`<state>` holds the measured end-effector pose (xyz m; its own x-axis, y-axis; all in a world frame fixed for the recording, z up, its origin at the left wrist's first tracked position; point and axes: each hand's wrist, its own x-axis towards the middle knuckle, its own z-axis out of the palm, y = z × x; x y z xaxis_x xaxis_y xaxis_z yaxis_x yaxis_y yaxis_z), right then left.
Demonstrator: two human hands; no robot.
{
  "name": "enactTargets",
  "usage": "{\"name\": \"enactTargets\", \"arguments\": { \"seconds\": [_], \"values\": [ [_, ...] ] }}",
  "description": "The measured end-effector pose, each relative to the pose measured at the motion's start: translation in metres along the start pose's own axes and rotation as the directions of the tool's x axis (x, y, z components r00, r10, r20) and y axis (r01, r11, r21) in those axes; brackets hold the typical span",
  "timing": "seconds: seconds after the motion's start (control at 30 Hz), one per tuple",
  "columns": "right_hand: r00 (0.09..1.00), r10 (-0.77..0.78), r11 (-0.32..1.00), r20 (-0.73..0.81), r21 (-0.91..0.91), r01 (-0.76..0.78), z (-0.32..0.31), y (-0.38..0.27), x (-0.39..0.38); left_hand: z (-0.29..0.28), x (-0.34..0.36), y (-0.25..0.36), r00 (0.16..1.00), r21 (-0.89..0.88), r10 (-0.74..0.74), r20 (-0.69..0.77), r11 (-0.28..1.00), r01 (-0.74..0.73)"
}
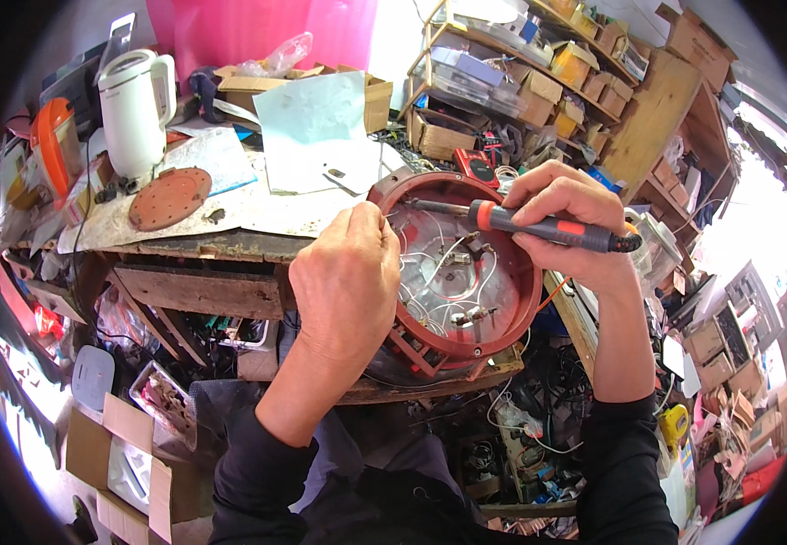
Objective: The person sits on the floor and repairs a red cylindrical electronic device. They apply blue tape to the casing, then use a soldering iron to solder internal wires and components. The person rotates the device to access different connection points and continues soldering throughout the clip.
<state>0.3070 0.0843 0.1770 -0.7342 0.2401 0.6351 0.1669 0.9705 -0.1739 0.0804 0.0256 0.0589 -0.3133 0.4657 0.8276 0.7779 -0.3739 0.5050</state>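
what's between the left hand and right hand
In the head view, the soldering iron points from the right hand toward the left hand, over the round red housing.

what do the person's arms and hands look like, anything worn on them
Plain black long sleeves stop partway down both forearms. The left hand and right hand are ungloved, and no watch shows at either wrist.

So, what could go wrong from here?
If the corded tool in the right hand is hot, its tip, pointing toward the nearby left hand, might burn it. The tip could also snag or scorch the white wires inside the round reddish housing.
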Motion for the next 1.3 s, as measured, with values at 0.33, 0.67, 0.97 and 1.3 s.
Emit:
{"name": "enactTargets", "arguments": {
  "seconds": [0.33, 0.67, 0.97, 1.3],
  "values": [
    [1.0, -0.006, 1.0, 0.003, -0.002, 0.006, -0.0007, 0.003, -0.0018, -0.0008, -0.0004, -0.0008, 0.999, 0.061, -0.002, 0.043, 0.998, 0.0],
    [1.0, 0.01, 1.0, -0.003, 0.016, -0.01, -0.0006, 0.0074, -0.0047, 0.0, -0.0005, 0.0, 1.0, 0.005, -0.016, 0.012, 1.0, 0.016],
    [1.0, 0.001, 1.0, -0.004, 0.013, -0.001, -0.0009, 0.0044, -0.0036, -0.002, -0.0006, -0.0017, 0.999, 0.053, 0.011, 0.048, 0.998, -0.014],
    [1.0, 0.001, 1.0, 0.006, 0.0, -0.001, -0.0022, 0.0052, -0.0049, -0.0006, -0.0003, 0.0005, 1.0, -0.009, -0.007, 0.011, 1.0, 0.007]
  ]
}}
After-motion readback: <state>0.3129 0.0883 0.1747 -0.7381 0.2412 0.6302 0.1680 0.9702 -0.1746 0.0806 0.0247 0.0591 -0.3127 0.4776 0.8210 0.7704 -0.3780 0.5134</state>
